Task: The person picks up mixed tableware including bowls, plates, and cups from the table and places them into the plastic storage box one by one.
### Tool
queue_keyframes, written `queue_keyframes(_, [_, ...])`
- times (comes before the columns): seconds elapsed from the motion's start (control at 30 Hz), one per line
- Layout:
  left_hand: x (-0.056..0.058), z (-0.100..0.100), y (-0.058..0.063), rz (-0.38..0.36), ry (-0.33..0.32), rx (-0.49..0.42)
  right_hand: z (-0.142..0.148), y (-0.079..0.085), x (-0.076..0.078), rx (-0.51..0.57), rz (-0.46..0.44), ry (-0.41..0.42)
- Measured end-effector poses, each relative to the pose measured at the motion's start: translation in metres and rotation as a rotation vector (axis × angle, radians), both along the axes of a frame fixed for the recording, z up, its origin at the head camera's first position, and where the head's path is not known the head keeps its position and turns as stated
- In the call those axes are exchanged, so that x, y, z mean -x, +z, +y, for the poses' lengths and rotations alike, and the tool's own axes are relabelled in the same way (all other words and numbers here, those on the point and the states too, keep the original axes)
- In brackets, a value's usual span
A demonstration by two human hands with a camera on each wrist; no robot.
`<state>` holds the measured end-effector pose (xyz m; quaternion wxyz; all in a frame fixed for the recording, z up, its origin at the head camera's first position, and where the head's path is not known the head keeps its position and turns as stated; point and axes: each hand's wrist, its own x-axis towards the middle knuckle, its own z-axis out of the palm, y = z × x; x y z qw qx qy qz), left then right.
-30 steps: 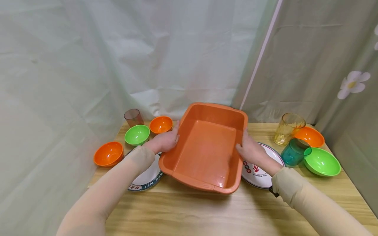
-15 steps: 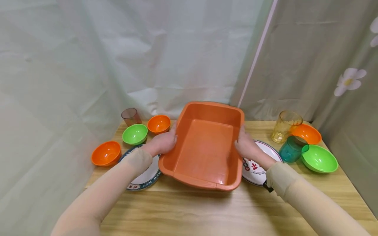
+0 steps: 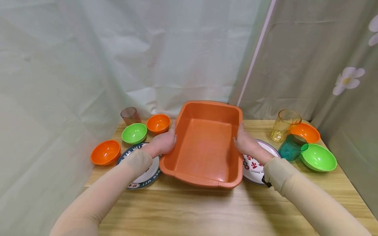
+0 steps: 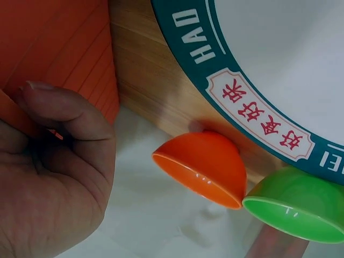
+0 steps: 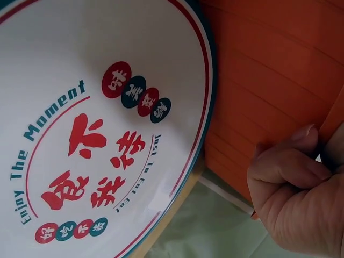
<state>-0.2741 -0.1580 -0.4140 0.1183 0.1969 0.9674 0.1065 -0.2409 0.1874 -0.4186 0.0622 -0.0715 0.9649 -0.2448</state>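
An orange-red rectangular plastic basin [image 3: 203, 147], with nothing in it, is held over the middle of the wooden table, slightly turned. My left hand [image 3: 163, 143] grips its left rim; the left wrist view shows curled fingers [image 4: 70, 115] at the ribbed outer wall. On the opposite side my right hand [image 3: 247, 145] grips the right rim, fingers [image 5: 285, 161] bent round it. A white plate with a dark teal lettered border [image 3: 147, 179] lies under the left forearm. Beneath the right hand is a white plate with red characters [image 3: 254, 168], partly hidden by that arm.
At left stand two orange bowls, one nearer [image 3: 105, 153] and one farther [image 3: 158, 124], a green bowl [image 3: 134, 133] and a purplish tumbler [image 3: 130, 115]. On the right are a yellow tumbler [image 3: 279, 129], teal tumbler [image 3: 290, 149], orange bowl [image 3: 308, 132] and green bowl [image 3: 319, 158]. Curtains [image 3: 183, 59] surround the table.
The head view has shifted a little, moving the scene slightly left and up. Both hands keep their grip on the basin, which has barely moved over the table.
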Motion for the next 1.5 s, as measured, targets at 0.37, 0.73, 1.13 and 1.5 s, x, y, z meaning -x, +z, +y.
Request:
queue_keyframes(0.37, [-0.005,0.004,-0.004,-0.022,0.073,-0.053,0.003,0.000,0.004,-0.024,0.029,0.018])
queue_keyframes(0.73, [-0.012,0.009,-0.004,-0.075,0.140,-0.103,0.007,-0.002,0.006,-0.006,0.082,0.053])
queue_keyframes(1.13, [-0.021,0.019,-0.003,0.059,0.132,-0.020,0.013,0.002,0.012,-0.010,0.067,0.079])
queue_keyframes(1.5, [-0.028,0.028,-0.003,0.085,0.148,0.026,0.021,0.000,0.015,-0.025,0.080,0.110])
